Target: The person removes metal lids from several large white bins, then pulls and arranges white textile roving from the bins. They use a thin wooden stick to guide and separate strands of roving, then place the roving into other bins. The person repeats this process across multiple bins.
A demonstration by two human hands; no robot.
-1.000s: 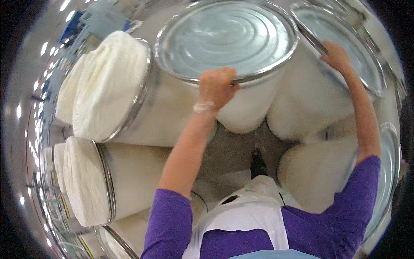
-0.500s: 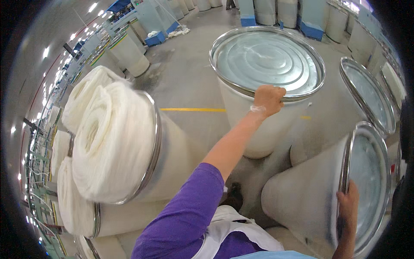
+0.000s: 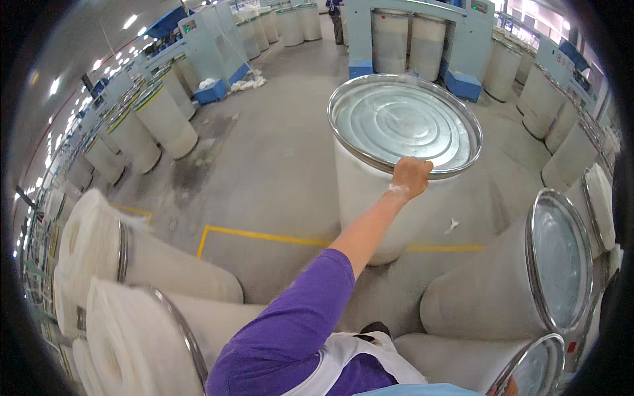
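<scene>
My left hand, at the end of a purple sleeve, is closed round the near edge of a metal-rimmed can. This tall white can stands upright ahead of me, its round ridged metal plate level with the rim and bare. At the lower right, a second can lies slanted in view, with a shiny rim. On that rim is my right hand, mostly cut off by the picture's edge; the bit of it that shows curls over the metal.
Cans heaped with coiled white fibre sliver crowd the near left. Another metal-topped can stands at right. Yellow floor lines cross ahead. Pale blue machines with cans stand beyond. A fibre scrap lies on the floor. A person stands far off.
I have moved forward, both hands bringing their cans along. The sliver-filled cans and yellow line have slid nearer. The right-hand can and my right hand have dropped toward the lower edge.
</scene>
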